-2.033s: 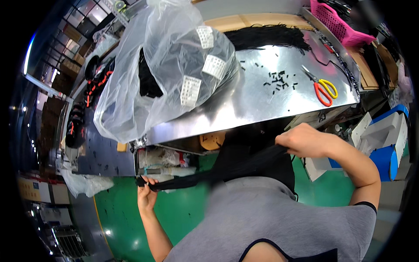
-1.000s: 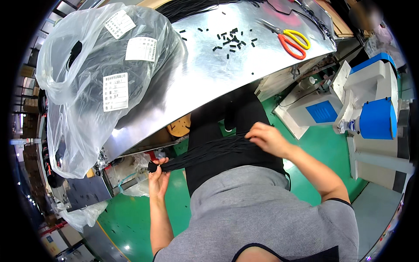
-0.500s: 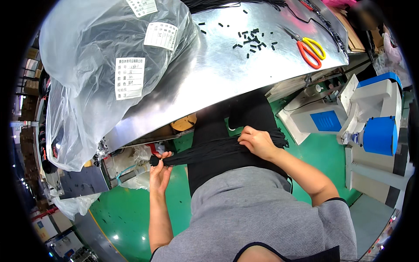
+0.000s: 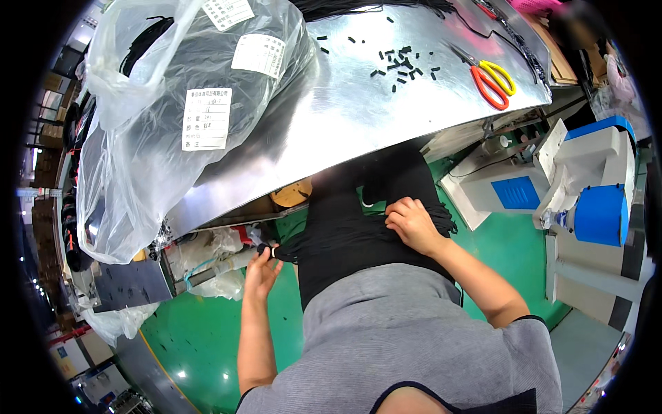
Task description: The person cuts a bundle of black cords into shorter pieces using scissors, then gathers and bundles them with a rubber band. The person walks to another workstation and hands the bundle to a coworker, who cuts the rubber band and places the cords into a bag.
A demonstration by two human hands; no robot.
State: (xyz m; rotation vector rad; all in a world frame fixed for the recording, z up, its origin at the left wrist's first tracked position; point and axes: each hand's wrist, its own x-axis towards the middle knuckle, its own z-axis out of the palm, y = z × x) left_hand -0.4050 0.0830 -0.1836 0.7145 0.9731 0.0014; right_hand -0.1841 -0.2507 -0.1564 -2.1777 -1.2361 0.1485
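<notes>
A bundle of thin black cords [image 4: 338,236] lies across my lap, its strands loose and spread over black trousers. My left hand [image 4: 261,274] pinches the bundle's gathered end, where a small white band [image 4: 273,252] shows beside the fingertips. Toward the other end, my right hand [image 4: 416,228] rests on the strands with its fingers curled into them. Beyond it the loose cord ends hang past my right thigh. The dark trousers make the bundle's lower edge hard to make out.
On the metal table [image 4: 372,103] are red-and-yellow-handled scissors [image 4: 494,84], several short black pieces [image 4: 402,63] and more black cords [image 4: 372,8]. A large clear plastic bag [image 4: 131,162] with labels overhangs the table's left edge. A white-and-blue machine [image 4: 600,214] stands at the right.
My left hand has moved right with the bundle's end, and the taut cords have slackened and spread over my lap. My right hand has shifted slightly right. The clear bag's top has moved.
</notes>
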